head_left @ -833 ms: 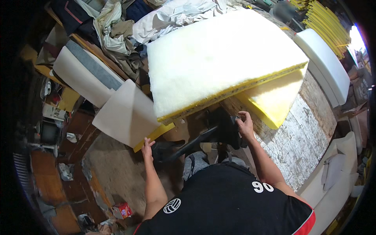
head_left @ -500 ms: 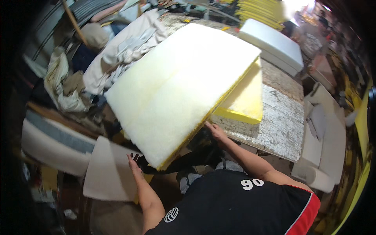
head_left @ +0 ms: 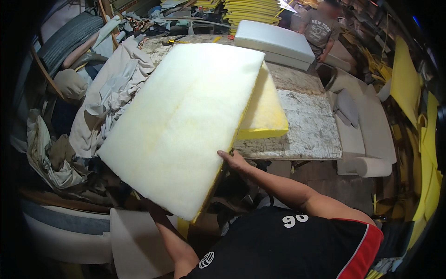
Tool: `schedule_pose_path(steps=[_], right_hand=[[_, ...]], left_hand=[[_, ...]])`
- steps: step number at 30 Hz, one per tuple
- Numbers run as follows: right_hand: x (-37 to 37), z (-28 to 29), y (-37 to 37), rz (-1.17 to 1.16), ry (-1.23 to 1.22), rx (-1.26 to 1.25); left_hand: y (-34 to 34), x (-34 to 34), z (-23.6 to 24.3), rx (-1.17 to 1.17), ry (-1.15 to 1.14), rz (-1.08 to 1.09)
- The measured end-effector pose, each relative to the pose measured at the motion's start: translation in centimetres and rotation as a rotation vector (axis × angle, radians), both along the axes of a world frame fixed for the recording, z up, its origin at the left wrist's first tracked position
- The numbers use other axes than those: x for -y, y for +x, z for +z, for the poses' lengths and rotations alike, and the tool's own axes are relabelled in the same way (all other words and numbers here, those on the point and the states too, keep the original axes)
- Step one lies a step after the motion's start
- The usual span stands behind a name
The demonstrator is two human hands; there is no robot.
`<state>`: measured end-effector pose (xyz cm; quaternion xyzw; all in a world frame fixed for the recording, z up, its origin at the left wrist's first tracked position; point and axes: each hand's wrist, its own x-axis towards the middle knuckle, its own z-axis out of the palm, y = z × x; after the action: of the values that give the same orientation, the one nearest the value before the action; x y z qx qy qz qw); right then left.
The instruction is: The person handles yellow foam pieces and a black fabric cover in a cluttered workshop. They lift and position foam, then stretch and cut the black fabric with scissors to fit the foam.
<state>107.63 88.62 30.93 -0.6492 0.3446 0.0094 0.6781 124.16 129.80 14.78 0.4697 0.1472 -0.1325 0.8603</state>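
A large foam slab (head_left: 172,125), yellow at the side and topped with white fluffy padding, lies tilted over the table and juts past its near edge. On the slab's right edge is my right hand (head_left: 233,160), closed, its thumb on the white top. My left hand (head_left: 149,204) reaches beneath the near-left edge; its fingers are hidden there. Partly under the slab, a second yellow foam block (head_left: 265,111) with a padded top rests on the table.
The worn worktable (head_left: 311,125) carries a white cushion-like block (head_left: 274,44) at the back. A person (head_left: 320,32) stands beyond it. Crumpled beige fabric (head_left: 93,111) lies left. A beige sofa piece (head_left: 371,125) stands right, and upholstered panels (head_left: 134,246) stand near left.
My left hand has gone from open beside the slab's near corner to under its edge. My right thumb now lies on top. The view has shifted, bringing the person at the back into sight.
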Motion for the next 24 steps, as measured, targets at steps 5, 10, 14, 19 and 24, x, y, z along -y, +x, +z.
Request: schedule_pose_path(steps=[5,10,14,19,24], right_hand=[[3.8,0.3,-1.5,-0.143,0.130,-0.016],[11.0,3.2,-6.4,-0.046,0.246,0.088],[17.1,7.6,-12.3,-0.210,0.390,0.286],[22.3,8.7,-22.9,-0.366,0.201,0.296],[25.6,-1.3,-34.3,-0.490,0.463,0.300]], left_hand=[[1.0,-0.4,2.8,0.020,0.036,0.012],[-4.2,-0.6,3.3,-0.023,0.095,0.010],[-14.0,1.5,1.1,-0.135,0.132,-0.095],[-27.6,7.1,-2.2,-0.305,0.150,-0.332],[-32.4,18.7,-4.3,-0.280,0.138,-0.600]])
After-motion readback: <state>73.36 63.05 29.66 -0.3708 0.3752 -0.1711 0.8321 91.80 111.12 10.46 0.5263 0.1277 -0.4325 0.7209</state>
